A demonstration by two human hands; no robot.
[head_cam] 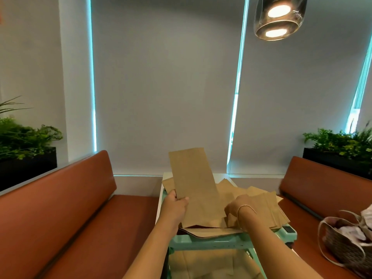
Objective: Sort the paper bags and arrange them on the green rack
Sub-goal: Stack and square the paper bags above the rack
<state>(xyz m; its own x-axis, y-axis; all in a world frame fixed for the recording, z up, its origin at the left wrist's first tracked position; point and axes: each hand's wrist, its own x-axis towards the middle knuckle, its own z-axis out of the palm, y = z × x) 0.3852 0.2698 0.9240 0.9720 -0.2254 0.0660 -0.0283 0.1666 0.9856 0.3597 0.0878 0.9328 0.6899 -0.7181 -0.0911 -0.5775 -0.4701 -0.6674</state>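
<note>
Low in the centre of the frame, the left hand point(174, 206) grips a long, flat brown paper bag point(196, 186) by its left edge, thumb on the front face and the other fingers curled behind it. The bag stands nearly upright, tilted slightly to the left, its top edge rising above the rest of the pile.

Just right of it, the right hand point(238, 208), a thin bracelet point(244, 209) on its wrist, reaches down into a loose heap of paper bags point(261, 204); its fingers are bent and pinch into the edges of the bags, though exactly which bag they hold cannot be told. The heap fans out to the right, the bags overlapping one another on the top shelf of the green rack point(211, 241). More brown paper lies on a lower level of the rack, at the bottom centre.

A white counter point(161, 198) shows behind and left of the rack. Orange-brown benches point(70, 208) run along both sides. A patterned handbag point(342, 242) sits on the right bench at lower right. Planters with green plants point(24, 137) stand at mid left and mid right, and a glass pendant lamp point(279, 17) hangs at upper right.
</note>
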